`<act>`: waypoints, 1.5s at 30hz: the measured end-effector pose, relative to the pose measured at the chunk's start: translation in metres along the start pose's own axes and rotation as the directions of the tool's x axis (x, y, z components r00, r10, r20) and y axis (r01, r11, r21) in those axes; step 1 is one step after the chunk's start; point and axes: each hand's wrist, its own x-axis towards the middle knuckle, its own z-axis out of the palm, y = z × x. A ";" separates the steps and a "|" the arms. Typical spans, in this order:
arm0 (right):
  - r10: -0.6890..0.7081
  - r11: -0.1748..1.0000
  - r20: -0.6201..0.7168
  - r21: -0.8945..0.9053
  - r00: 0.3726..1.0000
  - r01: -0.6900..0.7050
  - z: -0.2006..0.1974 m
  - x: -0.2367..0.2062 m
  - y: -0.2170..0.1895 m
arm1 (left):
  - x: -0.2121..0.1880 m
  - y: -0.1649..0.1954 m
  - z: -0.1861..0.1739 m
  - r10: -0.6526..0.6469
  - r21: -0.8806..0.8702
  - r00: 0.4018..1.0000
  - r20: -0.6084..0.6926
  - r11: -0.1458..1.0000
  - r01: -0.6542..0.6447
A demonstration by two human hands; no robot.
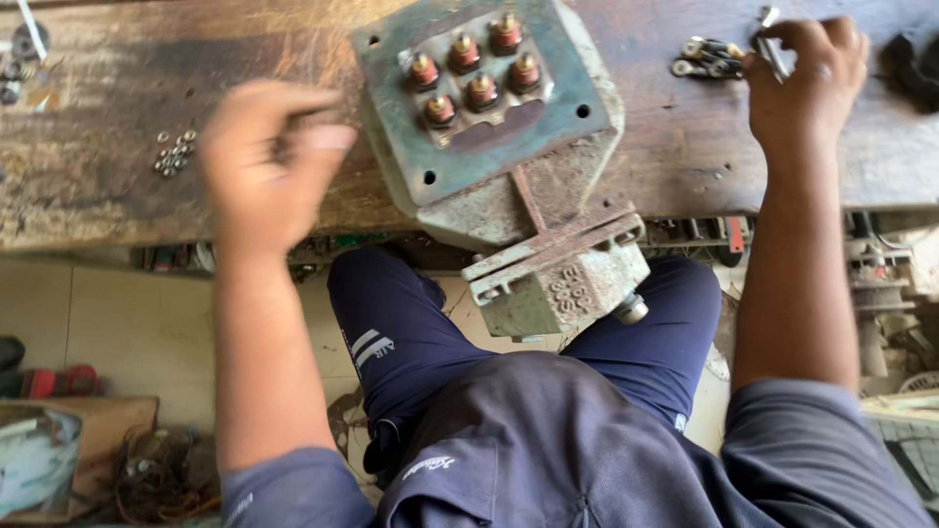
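So the landmark here is the green-grey metal block (494, 108) sitting on the edge of the wooden bench (117, 186), w/ six reddish studs (469, 64) on its top face. A rusty vise (558, 279) hangs off the bench edge right below the block, over the person's lap.

Left hand (269, 161) is to the left of the block, above the bench, fingers curled in loosely. It's motion-blurred so can't tell if there's anything in it. Just left of that hand, further from the block, there's a little pile of small nuts (174, 154) on the wood, not touched.

Right hand (804, 83) is well to the right of the block, up near the far side of the bench, closed round a thin metal tool (769, 39) that sticks up out of the fist. Between that hand and the block, just beside the knuckles, lies a bunch of washers and bolts (706, 59).

Something black (915, 68) sits at the far right, past the right hand, can't make out what. More small bits (15, 68) at the far left corner of the bench.
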 end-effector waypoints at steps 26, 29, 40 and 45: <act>0.245 0.902 0.159 0.324 0.956 -0.285 0.047 -0.090 0.044 | 0.100 0.060 0.048 0.134 0.444 0.696 0.705 0.682 -0.581; 0.189 0.904 0.144 0.362 0.971 -0.230 0.046 -0.093 0.046 | 0.102 0.068 0.048 0.102 0.462 0.689 0.718 0.670 -0.581; 0.170 0.943 0.001 0.292 0.986 -0.162 0.027 -0.032 -0.001 | 0.109 0.079 0.063 0.010 0.549 0.694 0.720 0.603 -0.579; 0.247 0.904 0.010 0.358 0.969 -0.234 0.016 -0.018 -0.019 | 0.110 0.097 0.075 0.022 0.595 0.746 0.665 0.588 -0.548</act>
